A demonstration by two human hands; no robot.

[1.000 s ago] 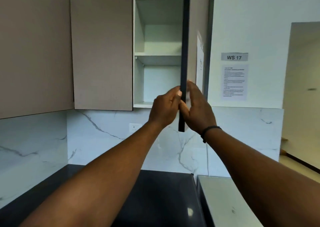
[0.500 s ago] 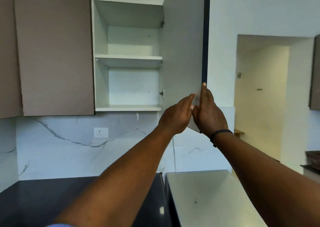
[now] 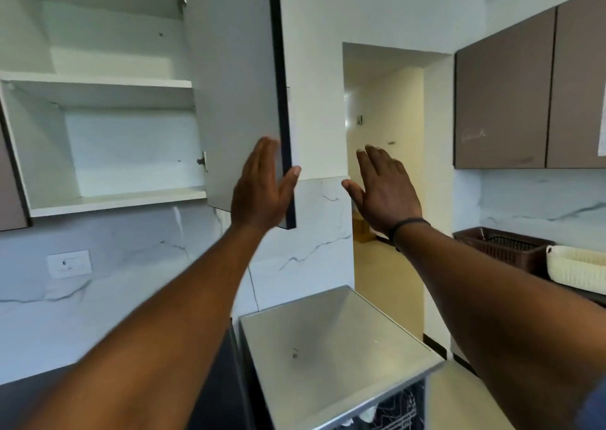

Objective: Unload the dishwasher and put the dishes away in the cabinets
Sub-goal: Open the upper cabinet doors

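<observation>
Left hand, fingers straight, seemingly touching the open cabinet door mid-frame; right hand spread, holding nothing.

The left hand hides the door's lower corner and its fingertips are blurred, the cabinet is cut off at the left and top edges, and the dishwasher's rack contents at the bottom edge are too cropped to tell.
</observation>
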